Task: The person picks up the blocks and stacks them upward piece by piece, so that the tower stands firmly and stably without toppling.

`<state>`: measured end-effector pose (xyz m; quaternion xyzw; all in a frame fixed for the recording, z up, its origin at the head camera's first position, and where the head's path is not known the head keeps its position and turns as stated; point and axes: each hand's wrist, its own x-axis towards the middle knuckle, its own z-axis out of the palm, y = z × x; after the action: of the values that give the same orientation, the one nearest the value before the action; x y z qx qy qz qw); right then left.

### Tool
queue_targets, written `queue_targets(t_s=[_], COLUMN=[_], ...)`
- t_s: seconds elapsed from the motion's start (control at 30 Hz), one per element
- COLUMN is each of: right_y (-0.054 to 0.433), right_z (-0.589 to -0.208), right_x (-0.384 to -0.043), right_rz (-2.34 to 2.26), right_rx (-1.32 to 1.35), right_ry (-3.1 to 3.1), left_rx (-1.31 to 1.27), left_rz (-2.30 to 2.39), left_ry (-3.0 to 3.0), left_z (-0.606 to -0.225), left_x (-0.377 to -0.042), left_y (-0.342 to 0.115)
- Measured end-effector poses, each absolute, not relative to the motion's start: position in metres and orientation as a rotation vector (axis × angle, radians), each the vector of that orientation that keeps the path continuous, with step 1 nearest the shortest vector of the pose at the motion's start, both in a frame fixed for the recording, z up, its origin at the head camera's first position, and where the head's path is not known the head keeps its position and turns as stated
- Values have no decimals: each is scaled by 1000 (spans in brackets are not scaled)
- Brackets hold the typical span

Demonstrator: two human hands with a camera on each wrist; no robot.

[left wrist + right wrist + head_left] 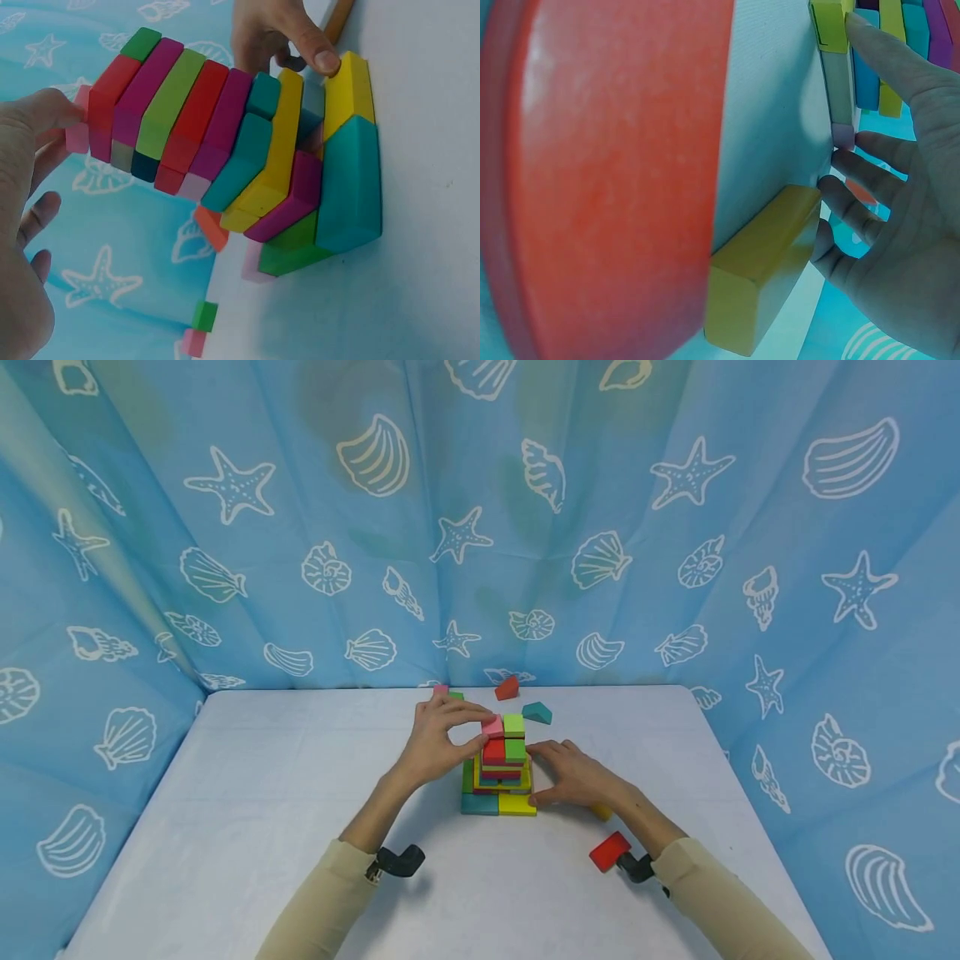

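A layered tower of coloured blocks (504, 772) stands on the white table. My left hand (438, 739) pinches a pink block (492, 727) between thumb and fingers at the tower's top, beside a light green block (513, 725). In the left wrist view this pink block (77, 135) sits against the red block (112, 86) of the upper layers. Low on the tower's right side is my right hand (577, 777), its fingers extended along the base. Its thumb tip meets the yellow base block (829, 28) in the right wrist view. A teal block (480, 805) forms the base's front left.
Behind the tower lie a red-orange block (507, 687), a teal block (537, 712), and a small pink block (440, 690) with a green one (456, 695). A red block (610, 852) and a yellow block (765, 277) are near my right wrist. A blue shell-print curtain (465, 585) hangs behind.
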<state>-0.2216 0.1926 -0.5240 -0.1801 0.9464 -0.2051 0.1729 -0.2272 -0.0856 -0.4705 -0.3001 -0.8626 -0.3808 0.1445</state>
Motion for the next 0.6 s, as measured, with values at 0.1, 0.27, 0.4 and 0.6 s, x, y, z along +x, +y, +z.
queue_targets(t_s=[0.1, 0.27, 0.4, 0.6], right_y=[191, 189, 189, 190], right_z=[-523, -522, -522, -521], right_x=[-220, -219, -219, -219], right_rz=[-578, -571, -569, -566], right_rx=[-494, -489, -489, -492], right_ry=[2686, 2691, 2692, 2691], left_rx=[-858, -875, -885, -898], left_rz=[-1082, -1041, -1036, -1044], left_ry=[-2506, -2531, -2532, -2518], left_z=[-470, -469, -469, -469], left_x=[-227, -227, -228, -228], left_y=[-85, -85, -85, -85])
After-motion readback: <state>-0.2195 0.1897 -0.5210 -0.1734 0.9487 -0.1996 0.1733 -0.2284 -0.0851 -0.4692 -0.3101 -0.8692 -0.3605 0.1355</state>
